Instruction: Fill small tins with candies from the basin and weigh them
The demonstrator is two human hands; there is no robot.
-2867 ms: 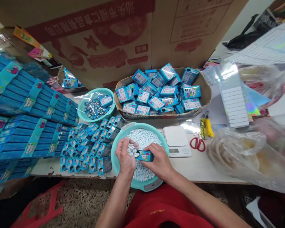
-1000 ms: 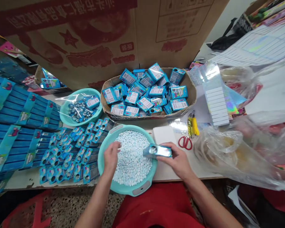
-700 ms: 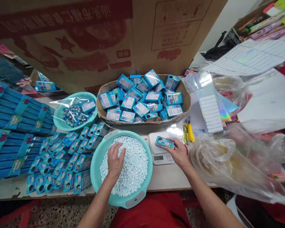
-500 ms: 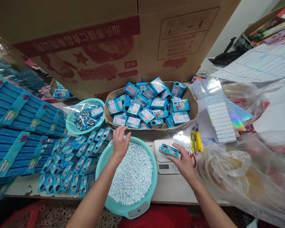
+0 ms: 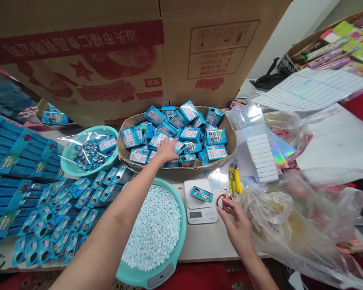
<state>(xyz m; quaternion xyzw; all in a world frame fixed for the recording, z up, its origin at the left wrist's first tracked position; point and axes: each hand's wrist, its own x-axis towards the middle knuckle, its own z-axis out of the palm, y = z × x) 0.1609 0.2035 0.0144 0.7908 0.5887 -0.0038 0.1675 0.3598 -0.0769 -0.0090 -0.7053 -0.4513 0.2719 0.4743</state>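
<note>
A small blue candy tin (image 5: pixel 201 194) lies on the white scale (image 5: pixel 199 201). My right hand (image 5: pixel 237 224) hovers open just right of the scale, holding nothing. My left hand (image 5: pixel 166 150) stretches forward into the cardboard tray (image 5: pixel 230 155), its fingers spread flat on the several blue boxes (image 5: pixel 181 133) piled there. My left forearm passes over the teal basin (image 5: pixel 157 276) filled with small pale blue-white candies (image 5: pixel 155 229).
Rows of open blue tins (image 5: pixel 69 213) lie left of the basin. A second teal bowl (image 5: pixel 66 159) holds round metal lids under plastic. Stacked blue packs (image 5: pixel 12 161) fill the far left. Red scissors (image 5: pixel 222 199), a yellow tool (image 5: pixel 237 181) and crinkled plastic bags (image 5: pixel 296 217) sit right.
My right hand carried the tin from over the basin, set it on the scale and let go. My left hand left the candies and reached forward into the tray of boxes.
</note>
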